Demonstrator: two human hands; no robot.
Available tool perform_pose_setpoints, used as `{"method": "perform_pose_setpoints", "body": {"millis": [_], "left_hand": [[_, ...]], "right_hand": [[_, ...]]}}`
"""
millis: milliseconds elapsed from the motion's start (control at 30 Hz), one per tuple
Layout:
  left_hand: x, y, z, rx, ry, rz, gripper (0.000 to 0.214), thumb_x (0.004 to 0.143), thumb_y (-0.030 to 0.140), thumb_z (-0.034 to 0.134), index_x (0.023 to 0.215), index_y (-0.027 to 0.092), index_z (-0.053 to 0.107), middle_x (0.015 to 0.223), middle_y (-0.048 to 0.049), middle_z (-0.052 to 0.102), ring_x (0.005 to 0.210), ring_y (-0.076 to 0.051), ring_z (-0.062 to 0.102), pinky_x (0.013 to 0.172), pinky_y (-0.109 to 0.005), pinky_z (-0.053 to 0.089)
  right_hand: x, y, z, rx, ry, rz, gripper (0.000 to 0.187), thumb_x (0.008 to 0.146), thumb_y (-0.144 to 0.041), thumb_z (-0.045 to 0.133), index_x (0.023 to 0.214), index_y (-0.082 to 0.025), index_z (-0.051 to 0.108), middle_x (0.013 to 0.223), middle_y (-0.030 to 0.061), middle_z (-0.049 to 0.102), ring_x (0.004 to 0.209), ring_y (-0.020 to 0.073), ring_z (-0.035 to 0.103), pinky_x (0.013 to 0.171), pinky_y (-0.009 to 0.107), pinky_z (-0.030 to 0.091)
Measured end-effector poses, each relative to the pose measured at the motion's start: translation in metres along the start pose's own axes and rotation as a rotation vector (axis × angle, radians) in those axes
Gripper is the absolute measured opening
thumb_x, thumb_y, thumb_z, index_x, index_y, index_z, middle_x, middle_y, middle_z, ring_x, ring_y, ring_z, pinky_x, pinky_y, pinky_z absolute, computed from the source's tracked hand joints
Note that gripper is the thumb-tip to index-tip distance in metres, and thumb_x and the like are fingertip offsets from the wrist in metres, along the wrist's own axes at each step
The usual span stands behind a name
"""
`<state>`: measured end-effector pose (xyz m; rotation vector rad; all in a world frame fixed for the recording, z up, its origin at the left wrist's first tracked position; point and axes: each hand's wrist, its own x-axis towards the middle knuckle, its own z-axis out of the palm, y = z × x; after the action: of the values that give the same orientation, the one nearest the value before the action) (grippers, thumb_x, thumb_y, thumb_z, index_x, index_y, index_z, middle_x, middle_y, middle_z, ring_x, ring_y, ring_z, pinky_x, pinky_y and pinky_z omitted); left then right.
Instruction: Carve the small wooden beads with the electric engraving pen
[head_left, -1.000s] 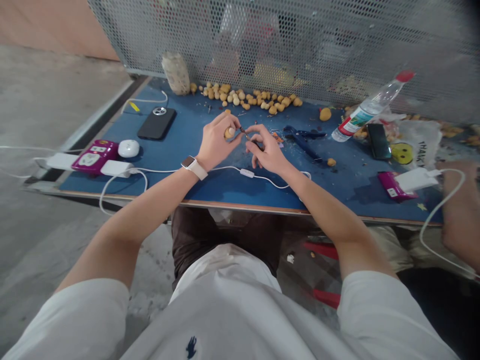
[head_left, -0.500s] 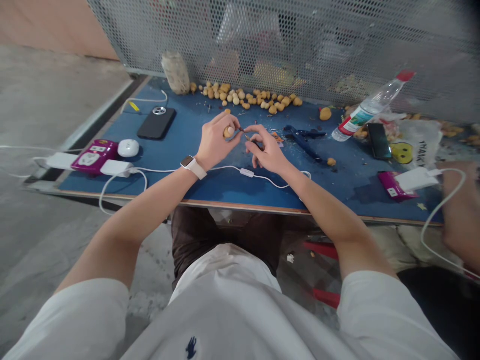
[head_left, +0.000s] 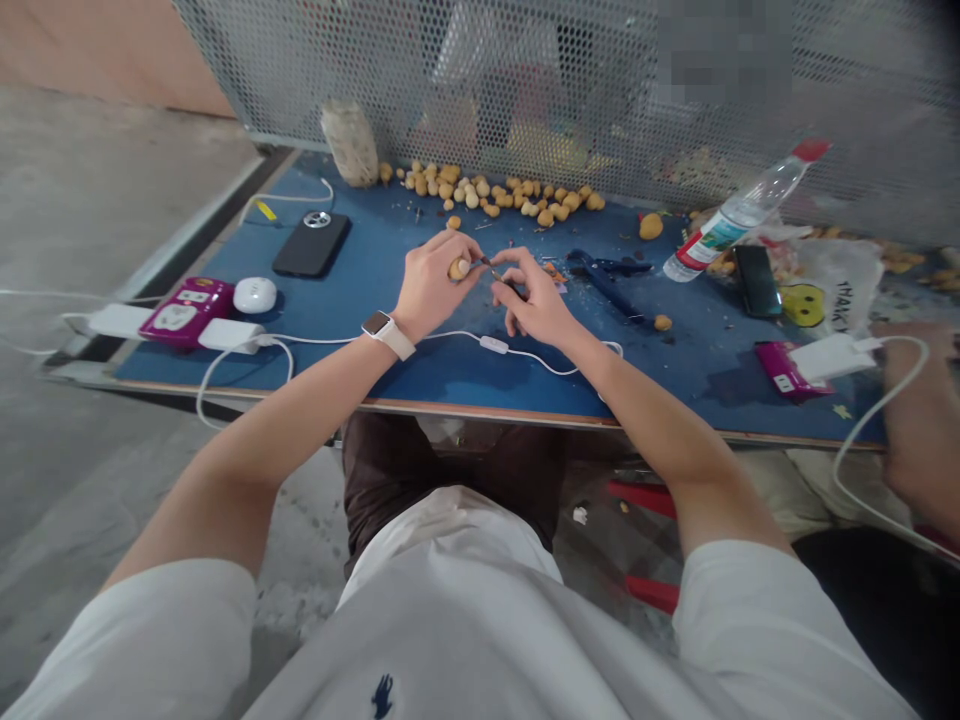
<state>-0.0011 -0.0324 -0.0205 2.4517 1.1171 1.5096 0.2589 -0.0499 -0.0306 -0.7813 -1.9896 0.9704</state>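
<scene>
My left hand [head_left: 439, 280], with a watch [head_left: 377, 325] on its wrist, is closed around a small round tan piece [head_left: 458, 268] with a paler end. Thumb and fingers of my right hand [head_left: 532, 293] pinch a thin dark pointed tool [head_left: 489, 266]. Its tip lies at the left fingertips; whether it touches the piece I cannot tell. Both hands are over the blue table [head_left: 442, 375]. Right of them lie dark-blue hand pliers [head_left: 611, 285] and a small tan piece [head_left: 662, 323].
A row of tan pieces [head_left: 525, 195] lies along the perforated metal panel [head_left: 285, 80], beside a jar [head_left: 351, 145]. A phone [head_left: 312, 245] and purple power strip [head_left: 185, 315] lie left. A bottle [head_left: 742, 215] leans right. Another person's blurred arm [head_left: 919, 420] reaches in at right.
Both hands stay almost in place, with a slight shift of the fingers around the piece and the tool. The view has shifted very slightly.
</scene>
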Motion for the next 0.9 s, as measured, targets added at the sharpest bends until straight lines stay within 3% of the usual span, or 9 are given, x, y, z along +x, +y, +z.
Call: {"method": "perform_pose_setpoints", "body": {"millis": [267, 567, 900], "left_hand": [[0.0012, 0.0065, -0.0013, -0.030, 0.011, -0.034, 0.039, 0.122, 0.057, 0.084, 0.101, 0.028, 0.066, 0.124, -0.0100, 0.093, 0.112, -0.027, 0.087, 0.107, -0.042, 0.072], [-0.0012, 0.0048, 0.0017, -0.064, 0.018, -0.038, 0.034, 0.119, 0.041, 0.087, 0.098, 0.028, 0.063, 0.123, -0.0098, 0.094, 0.112, -0.026, 0.088, 0.108, -0.043, 0.072], [0.0004, 0.0064, -0.0002, -0.072, 0.011, -0.045, 0.036, 0.120, 0.050, 0.088, 0.098, 0.030, 0.067, 0.122, -0.0098, 0.095, 0.114, -0.028, 0.091, 0.109, -0.047, 0.076]], "right_hand": [[0.0003, -0.0028, -0.0001, -0.027, 0.018, 0.009, 0.053, 0.129, -0.077, 0.068, 0.163, -0.038, 0.057, 0.109, -0.0024, 0.073, 0.052, 0.0107, 0.060, 0.043, 0.026, 0.051], [-0.0004, -0.0053, 0.0012, -0.010, 0.026, -0.012, 0.060, 0.127, -0.079, 0.071, 0.168, -0.036, 0.058, 0.109, -0.0020, 0.073, 0.051, 0.0105, 0.062, 0.043, 0.026, 0.052], [0.0017, -0.0012, -0.0011, -0.007, -0.008, -0.038, 0.067, 0.127, -0.087, 0.067, 0.171, -0.038, 0.059, 0.107, -0.0024, 0.074, 0.052, 0.0109, 0.061, 0.040, 0.024, 0.052]]}}
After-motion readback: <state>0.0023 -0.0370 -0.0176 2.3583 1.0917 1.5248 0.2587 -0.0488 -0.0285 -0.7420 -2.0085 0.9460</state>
